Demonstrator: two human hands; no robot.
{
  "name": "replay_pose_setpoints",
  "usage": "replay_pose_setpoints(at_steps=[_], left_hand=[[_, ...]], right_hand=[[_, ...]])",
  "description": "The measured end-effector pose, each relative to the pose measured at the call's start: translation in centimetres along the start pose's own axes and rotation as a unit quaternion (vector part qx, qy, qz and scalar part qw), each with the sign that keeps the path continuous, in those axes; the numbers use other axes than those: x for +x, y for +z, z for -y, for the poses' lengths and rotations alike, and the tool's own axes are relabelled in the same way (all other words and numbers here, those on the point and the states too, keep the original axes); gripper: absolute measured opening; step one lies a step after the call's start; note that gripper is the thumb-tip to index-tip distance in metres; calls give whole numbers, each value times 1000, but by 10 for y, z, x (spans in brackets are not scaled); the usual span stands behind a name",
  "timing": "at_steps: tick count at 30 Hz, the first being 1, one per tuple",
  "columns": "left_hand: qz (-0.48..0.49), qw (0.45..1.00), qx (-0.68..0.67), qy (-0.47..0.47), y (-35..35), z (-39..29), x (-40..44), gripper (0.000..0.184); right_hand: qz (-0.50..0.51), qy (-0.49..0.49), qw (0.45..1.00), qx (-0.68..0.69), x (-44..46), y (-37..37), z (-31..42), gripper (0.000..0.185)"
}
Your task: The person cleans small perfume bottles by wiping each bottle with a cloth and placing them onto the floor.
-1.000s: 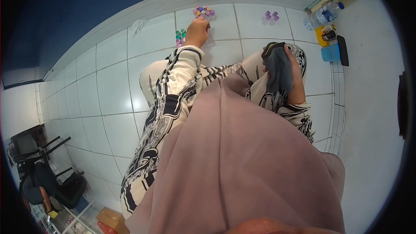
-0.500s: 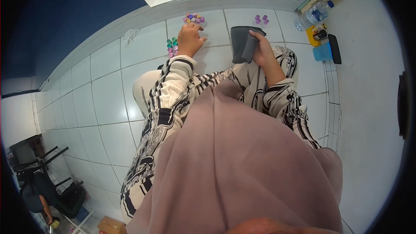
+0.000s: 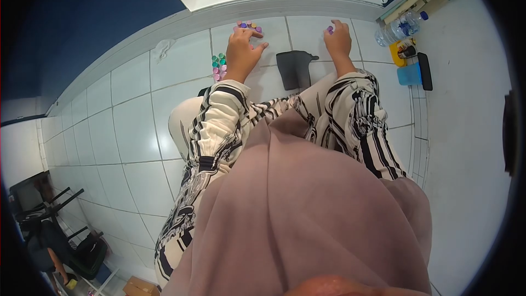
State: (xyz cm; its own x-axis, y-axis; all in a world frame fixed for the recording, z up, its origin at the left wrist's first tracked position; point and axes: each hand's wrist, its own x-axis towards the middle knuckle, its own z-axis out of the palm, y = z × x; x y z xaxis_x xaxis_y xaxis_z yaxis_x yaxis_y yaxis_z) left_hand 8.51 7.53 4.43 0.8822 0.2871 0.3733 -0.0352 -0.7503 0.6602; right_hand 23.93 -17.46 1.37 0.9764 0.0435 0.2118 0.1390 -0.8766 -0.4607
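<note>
My left hand (image 3: pixel 245 53) is over a cluster of small cylinders with coloured tops (image 3: pixel 253 26), its fingers spread and partly covering them. Beside its wrist stand several green- and pink-topped cylinders (image 3: pixel 219 64). On the floor between my hands lies a dark grey cloth pouch (image 3: pixel 294 71), touched by neither hand. My right hand (image 3: pixel 338 43) reaches over the small purple cylinders (image 3: pixel 330 29), with thumb and index finger apart around them. The hand hides most of that group, and I see no cylinder lifted.
A water bottle (image 3: pixel 399 28), a yellow item (image 3: pixel 396 53) and a blue container with a black edge (image 3: pixel 408 75) stand along the right wall. Crumpled clear plastic (image 3: pixel 163 48) lies at left. Lower left, a person's arm (image 3: pixel 56 261) shows near a black chair (image 3: pixel 87 249).
My right hand has let go of the grey pouch, which now lies flat on the floor. That hand has moved forward to the purple cylinders. My left hand stays by its cluster, thumb more spread.
</note>
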Motion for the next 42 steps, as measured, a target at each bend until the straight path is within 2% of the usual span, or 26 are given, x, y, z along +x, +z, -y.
replay_pose_setpoints(at_steps=[4, 19, 22, 23, 25, 27, 28, 30, 31, 32, 34, 36, 37, 40, 41, 42], left_hand=[[-7, 1000, -8, 3, 4, 2, 2, 24], [21, 996, -74, -51, -1, -8, 5, 21], [41, 992, -88, -78, -4, -10, 2, 21], [49, 989, -102, -91, -4, -11, 2, 22], [65, 983, -130, -116, -6, -12, 0, 24], [98, 975, -168, -110, -7, -18, -4, 30], [114, 970, -186, -107, -7, -23, -6, 33], [251, 933, -216, -143, -6, -36, -16, 39], [315, 907, -229, -159, -6, -44, -22, 42], [345, 862, -317, -191, -8, -52, -31, 42], [395, 743, -481, -246, -13, -64, -46, 42], [367, 792, -406, -269, -17, -59, -55, 40], [353, 812, -369, -282, -20, -54, -56, 39], [294, 819, -422, -254, -47, -54, -51, 39], [273, 820, -430, -260, -58, -55, -49, 38], [249, 819, -441, -271, -64, -53, -47, 38]], right_hand=[[19, 35, 998, -57, 18, 14, -17, 38], [44, -31, 993, -105, 32, 53, -38, 18], [42, -87, 993, -65, 29, 44, -28, 17], [97, -39, 993, 55, 28, 37, -21, 17], [202, 56, 935, 287, 21, 17, -3, 18], [365, 42, 830, 420, 6, -15, 15, 24], [425, 26, 793, 435, -2, -31, 25, 24], [538, -4, 708, 457, -21, -57, 43, 25], [547, -18, 698, 462, -30, -60, 48, 25], [555, -34, 687, 467, -39, -62, 52, 25], [562, -47, 673, 478, -50, -59, 58, 25], [555, -46, 669, 492, -61, -60, 66, 26], [548, -20, 648, 529, -62, -61, 70, 42], [323, -8, 869, 376, -46, -24, 52, 66], [259, -4, 941, 219, -38, 10, 24, 74], [186, 0, 981, 58, -29, 42, -1, 82]])
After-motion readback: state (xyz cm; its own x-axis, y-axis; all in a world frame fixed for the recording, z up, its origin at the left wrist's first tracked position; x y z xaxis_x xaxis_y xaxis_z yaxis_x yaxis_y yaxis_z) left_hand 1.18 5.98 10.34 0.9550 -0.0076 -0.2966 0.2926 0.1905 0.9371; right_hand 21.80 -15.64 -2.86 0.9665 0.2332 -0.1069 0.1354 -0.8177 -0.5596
